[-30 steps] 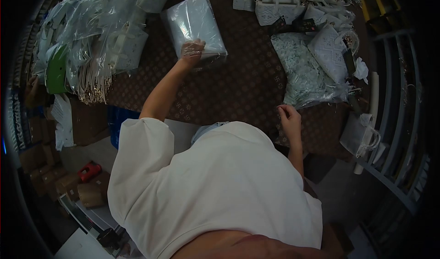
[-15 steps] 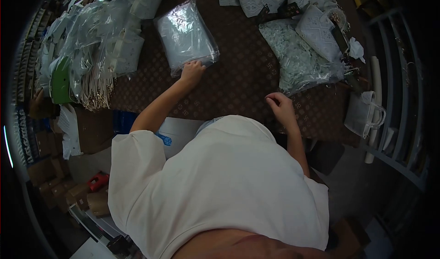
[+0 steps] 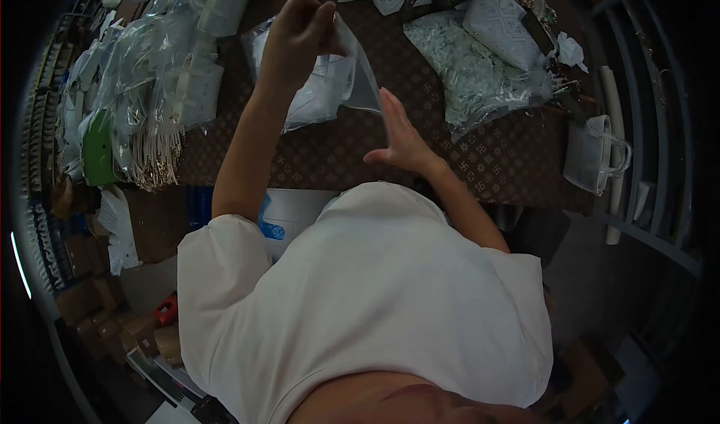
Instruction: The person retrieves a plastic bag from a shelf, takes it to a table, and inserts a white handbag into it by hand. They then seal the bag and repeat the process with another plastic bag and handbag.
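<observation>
My left hand (image 3: 298, 40) is raised over the table, its fingers closed on the top edge of a clear plastic bag (image 3: 362, 75). The bag hangs down to the right from that grip. My right hand (image 3: 406, 140) is open, thumb apart and fingers stretched upward, with the fingertips touching or very near the bag's lower right edge. Under the left hand lies a stack of flat clear plastic bags (image 3: 311, 103), partly hidden by that hand and forearm.
Bagged white handbags and straps (image 3: 142, 79) heap up on the left. A plastic bag of pale green pieces (image 3: 480, 79) lies at right, beside a white woven handbag (image 3: 502, 26). Another small white bag (image 3: 589, 157) hangs at the table's right edge, near a metal rack (image 3: 652, 131).
My left hand has risen from the stack, lifting one plastic bag. My right hand has moved left and up to that bag, its fingers now spread out.
</observation>
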The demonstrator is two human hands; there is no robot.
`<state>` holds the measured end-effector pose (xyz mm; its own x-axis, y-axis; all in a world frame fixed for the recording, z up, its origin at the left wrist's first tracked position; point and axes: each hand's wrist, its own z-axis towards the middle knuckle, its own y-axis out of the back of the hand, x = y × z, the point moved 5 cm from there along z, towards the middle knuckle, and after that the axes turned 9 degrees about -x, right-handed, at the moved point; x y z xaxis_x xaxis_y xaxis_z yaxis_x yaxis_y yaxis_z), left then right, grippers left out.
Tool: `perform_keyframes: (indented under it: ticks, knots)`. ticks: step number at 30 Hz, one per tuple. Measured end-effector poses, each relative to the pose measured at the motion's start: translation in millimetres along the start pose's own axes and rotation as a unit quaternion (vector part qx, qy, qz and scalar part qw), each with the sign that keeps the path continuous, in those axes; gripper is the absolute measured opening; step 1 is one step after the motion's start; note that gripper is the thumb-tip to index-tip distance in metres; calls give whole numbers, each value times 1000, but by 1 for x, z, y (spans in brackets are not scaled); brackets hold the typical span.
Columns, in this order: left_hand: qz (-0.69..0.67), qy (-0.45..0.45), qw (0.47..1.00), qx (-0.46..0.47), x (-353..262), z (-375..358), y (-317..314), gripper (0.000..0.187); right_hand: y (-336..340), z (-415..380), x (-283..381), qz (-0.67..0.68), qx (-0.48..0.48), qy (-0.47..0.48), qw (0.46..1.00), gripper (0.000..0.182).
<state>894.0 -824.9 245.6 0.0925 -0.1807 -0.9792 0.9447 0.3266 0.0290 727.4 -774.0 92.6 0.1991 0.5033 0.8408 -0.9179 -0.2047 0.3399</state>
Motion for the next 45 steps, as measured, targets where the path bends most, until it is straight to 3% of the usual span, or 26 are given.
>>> perform_keyframes:
  ticks: [3,5,6,8,10,11,12,14,15,16,17,18,20,21,23,24,26,30,33,35,36,38,39,41,44,45]
  knots:
    - [-63,81,995,3,8,19,1,12,9,7,-5,38,-67,63,995,53]
    - [-146,160,974,69,22,31,11,17,11,4,-44,304,-66,-195,930,28]
    - [-144,160,974,74,22,39,21,17,18,6,-49,304,-71,-195,930,28]
    - [-63,209,970,107,32,56,47,17,49,7,-64,343,-231,-304,858,11]
    - [-71,201,968,132,70,65,61,19,68,14,-75,323,-258,-324,851,10]
    - [114,43,992,-32,67,64,70,19,78,18,-84,303,-279,-342,844,9]
    - [284,-124,931,-193,54,56,72,18,84,21,-94,301,-291,-340,842,9]
    - [267,-262,905,-202,37,13,29,14,85,17,-126,189,-242,-390,868,13]
    - [273,-299,902,-150,31,-15,-3,9,84,12,-145,186,-251,-392,865,13]
    - [223,-203,951,-68,49,-39,-32,14,87,7,-164,86,-252,-378,887,15]
    - [284,-270,918,58,73,-60,-60,23,90,2,-173,-16,-246,-361,900,17]
    - [322,-215,906,170,124,-81,-80,38,91,-6,-174,-20,-244,-363,899,17]
    - [548,-82,802,224,199,-119,-98,53,89,-20,-170,70,-245,-382,888,19]
    - [546,-83,803,225,224,-128,-93,53,90,-28,-163,67,-247,-382,888,19]
    - [527,-122,806,239,250,-138,-86,63,76,-49,-154,155,-126,-469,860,19]
    - [523,-121,807,244,257,-138,-82,63,75,-56,-153,152,-129,-474,858,19]
    - [511,-136,804,270,259,-135,-76,65,59,-73,-154,97,-2,-485,869,23]
    - [504,-150,795,302,256,-124,-68,63,52,-63,-159,27,-13,-435,900,22]
    - [504,-154,799,291,250,-117,-65,56,49,-53,-142,-49,56,-446,892,21]
    - [387,-159,869,263,218,-115,-73,43,43,-46,-130,-75,124,-386,911,18]
    - [379,-163,870,269,201,-115,-80,43,41,-45,-127,-80,117,-391,909,18]
    - [293,18,900,322,182,-119,-88,28,34,-35,-111,67,26,-335,940,17]
    - [292,15,900,325,186,-120,-87,28,33,-32,-107,65,22,-335,940,17]
    - [90,162,962,200,191,-115,-71,20,31,-22,-92,138,19,-298,944,16]
    - [10,304,932,195,176,-109,-64,17,32,-6,-72,168,22,-256,952,15]
    - [13,304,934,187,171,-105,-62,17,30,-4,-70,173,28,-253,951,15]
